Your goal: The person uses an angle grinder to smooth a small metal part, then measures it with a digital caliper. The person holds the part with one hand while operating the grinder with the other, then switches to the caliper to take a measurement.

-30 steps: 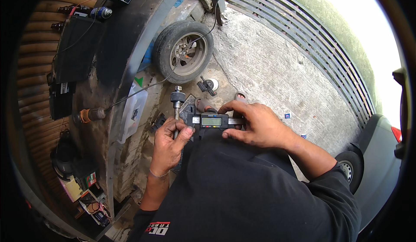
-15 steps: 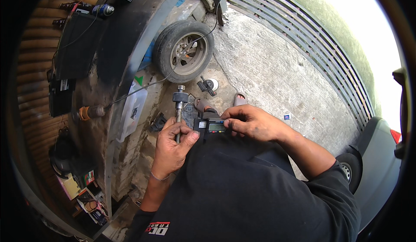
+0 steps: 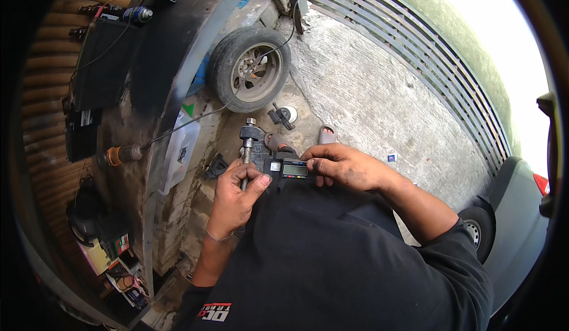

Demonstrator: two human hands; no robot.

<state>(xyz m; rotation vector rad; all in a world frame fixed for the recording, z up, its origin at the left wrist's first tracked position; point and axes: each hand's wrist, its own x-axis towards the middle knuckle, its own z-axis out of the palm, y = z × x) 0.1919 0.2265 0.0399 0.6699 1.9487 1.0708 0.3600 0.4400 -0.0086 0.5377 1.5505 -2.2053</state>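
Compared with a second ago, the main change is at the digital caliper (image 3: 294, 169), in the middle of the frame. The right hand (image 3: 352, 168) was spread loosely around the beam to the right of the display; now it grasps the caliper close up, thumb at the housing's right edge and fingers curled below. The beam that stuck out on that side is now hidden. Half a second ago the grip looked much the same, so it seems to have settled, and I judge that the right hand now has firmer control of the sliding body. The display is too small to read.

The left hand (image 3: 232, 197), just left of centre, is closed around the shank of a steel bolt with a dark collar (image 3: 251, 133), held head-up and slightly nearer the caliper than a second ago. Its thumb lies beside the caliper's left end; whether they touch, I cannot tell.

Around them, little differs: the wheel (image 3: 252, 70) leans at upper centre, and the worktop (image 3: 157, 64) fills the upper left.
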